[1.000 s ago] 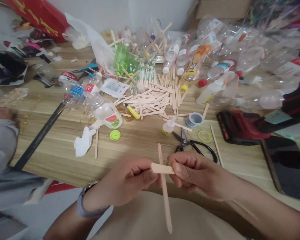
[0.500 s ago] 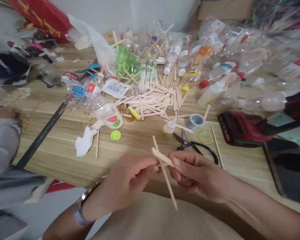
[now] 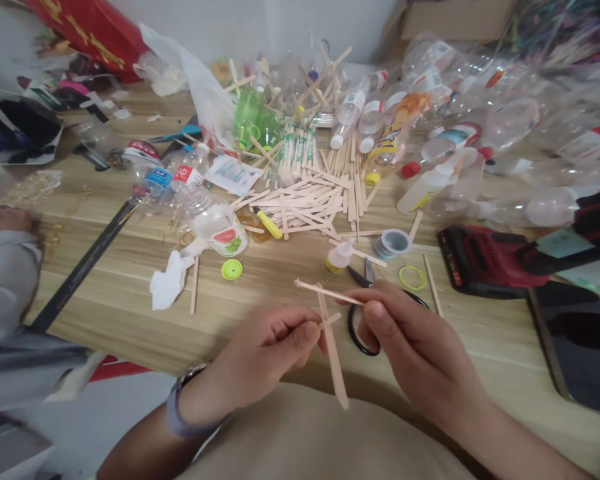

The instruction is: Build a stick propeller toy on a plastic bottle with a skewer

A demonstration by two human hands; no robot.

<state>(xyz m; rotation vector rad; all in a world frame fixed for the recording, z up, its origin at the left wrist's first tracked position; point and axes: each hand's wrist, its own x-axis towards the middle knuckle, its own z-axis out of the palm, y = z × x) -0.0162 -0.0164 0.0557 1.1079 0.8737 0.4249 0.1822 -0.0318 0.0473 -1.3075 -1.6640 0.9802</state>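
My left hand [image 3: 275,343] pinches a short wooden stick that crosses a longer flat wooden stick [image 3: 334,357], which slants down toward my lap. Between the thumb and fingers of my right hand [image 3: 410,340] is another wooden stick [image 3: 325,291], pointing left above the crossed pair. Black-handled scissors [image 3: 355,327] lie on the table, partly hidden behind my right hand. A small glue bottle [image 3: 339,257] stands just beyond the hands, beside a grey tape roll [image 3: 392,244].
Loose sticks [image 3: 305,207] are heaped at the middle, with plastic bottles [image 3: 455,137] behind and right. A red power tool [image 3: 485,260] and a phone [image 3: 580,347] lie at right. Another person's sleeve [image 3: 7,280] is at the left edge.
The stick in my right hand has come away from the crossed sticks and turned flatter. My right hand has moved slightly right, and the crossed sticks have rotated in my left hand.
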